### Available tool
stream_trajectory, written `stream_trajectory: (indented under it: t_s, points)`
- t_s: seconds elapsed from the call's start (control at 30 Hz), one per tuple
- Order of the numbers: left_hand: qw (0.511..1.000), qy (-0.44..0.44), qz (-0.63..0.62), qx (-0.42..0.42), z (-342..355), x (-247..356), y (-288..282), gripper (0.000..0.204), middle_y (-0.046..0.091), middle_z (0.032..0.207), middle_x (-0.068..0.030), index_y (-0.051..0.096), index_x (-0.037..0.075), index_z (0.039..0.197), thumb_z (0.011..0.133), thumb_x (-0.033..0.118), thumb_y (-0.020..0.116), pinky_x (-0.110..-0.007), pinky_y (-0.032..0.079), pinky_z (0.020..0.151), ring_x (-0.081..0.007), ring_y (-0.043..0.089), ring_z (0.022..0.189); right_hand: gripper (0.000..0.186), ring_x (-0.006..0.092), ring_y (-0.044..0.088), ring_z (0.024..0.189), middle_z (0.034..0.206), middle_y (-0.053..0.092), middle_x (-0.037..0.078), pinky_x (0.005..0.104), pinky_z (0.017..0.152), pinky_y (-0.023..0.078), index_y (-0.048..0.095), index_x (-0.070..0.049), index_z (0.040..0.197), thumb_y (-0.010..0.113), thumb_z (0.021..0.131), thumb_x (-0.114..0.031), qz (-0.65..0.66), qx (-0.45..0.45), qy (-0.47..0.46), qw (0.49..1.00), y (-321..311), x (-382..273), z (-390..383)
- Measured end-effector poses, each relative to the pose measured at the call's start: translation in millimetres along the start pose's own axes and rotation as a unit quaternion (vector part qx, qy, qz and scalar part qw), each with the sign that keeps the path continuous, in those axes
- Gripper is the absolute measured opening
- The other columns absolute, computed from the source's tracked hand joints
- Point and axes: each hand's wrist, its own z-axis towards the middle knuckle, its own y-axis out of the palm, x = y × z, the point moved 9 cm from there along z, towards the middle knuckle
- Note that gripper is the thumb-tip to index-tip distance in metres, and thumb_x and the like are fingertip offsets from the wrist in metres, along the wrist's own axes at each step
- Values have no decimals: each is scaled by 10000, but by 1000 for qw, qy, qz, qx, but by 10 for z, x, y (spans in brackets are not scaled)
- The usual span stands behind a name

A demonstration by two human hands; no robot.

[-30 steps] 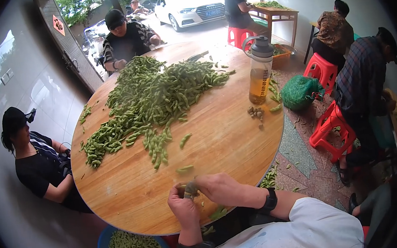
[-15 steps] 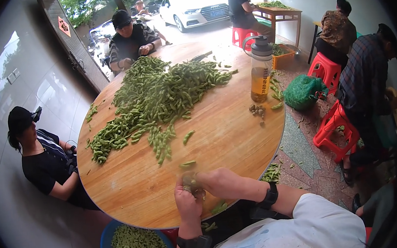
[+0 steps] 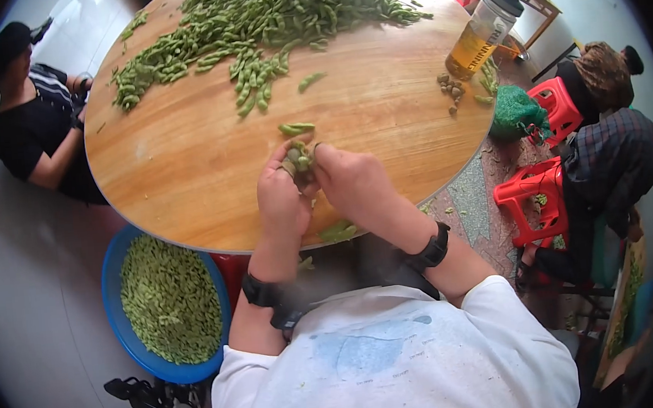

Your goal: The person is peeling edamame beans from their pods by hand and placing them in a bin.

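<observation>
Above the near part of the round wooden table [image 3: 198, 161], my left hand [image 3: 281, 200] and my right hand [image 3: 358, 189] meet, fingers closed. Pinched between their fingertips is a green soybean pod [image 3: 301, 158], partly hidden by the fingers; whether it is split I cannot tell. Just beyond the fingertips, a couple of pods [image 3: 297, 129] lie on the wood. One single pod [image 3: 311, 81] rests farther out, before a large heap of soybean pods [image 3: 271, 14]. Under my wrists, a flattened pod [image 3: 338, 232] sits at the table's near edge.
A blue basin [image 3: 110, 301] full of shelled green beans stands below the table at left. Right on the table are a drink bottle [image 3: 482, 31] and small brown lumps [image 3: 451, 90]. A person [image 3: 37, 132] is at the left; red stools [image 3: 532, 198] and seated people are at right.
The view has tilted downward, so the table appears higher and the basin shows fully. My hands stay together around the pod; fingers have shifted slightly.
</observation>
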Motion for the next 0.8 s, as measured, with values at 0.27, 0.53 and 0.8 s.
stream_trajectory:
  t_s: [0.27,0.53,0.8]
  points:
    - [996,-14,-55,-68,-66,-59,46,264,596,888,-33,540,7,1136,894,13,434,-183,412,537,-82,522,647,74,298,583,566,614,559,160,374,483,430,514,-31,826,563,832,-87,68,32,42,996,-14,47,6]
    - [981,-10,-136,-138,-80,6,136,342,581,878,-44,525,-23,1174,850,-82,432,-178,419,547,-74,509,668,188,58,459,558,642,530,-12,219,491,367,586,-8,1033,530,868,-78,568,-88,279,769,337,402,-59]
    - [991,115,72,-10,-195,377,-280,436,567,940,-43,566,-6,1112,750,-122,352,-205,453,622,-85,524,732,140,143,550,634,701,603,98,305,611,454,612,-17,918,590,832,-125,205,-432,-64,876,85,-67,-210]
